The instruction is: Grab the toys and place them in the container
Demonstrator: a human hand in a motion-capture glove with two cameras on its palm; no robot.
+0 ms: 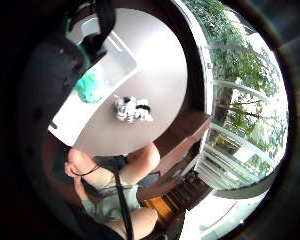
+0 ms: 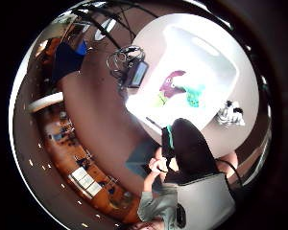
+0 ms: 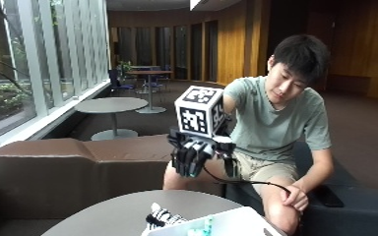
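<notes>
Daylight pours in through the tall glass windows (image 3: 38, 64); the white plastic container (image 2: 201, 72) glares, and the wood-panelled hall behind stays dim.

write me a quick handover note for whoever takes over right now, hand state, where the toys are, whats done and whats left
Right hand: raised above the table, fingers hanging straight down, holding nothing.
Container: white bin on the round table, in front of the person.
In the container: a purple toy, a teal toy and something yellow-green beside them.
Still out: the black-and-white striped plush toy, lying on the table just beside the container.
Done: the toys above are in.
Left: pick up the striped plush toy and drop it in the container.
</notes>
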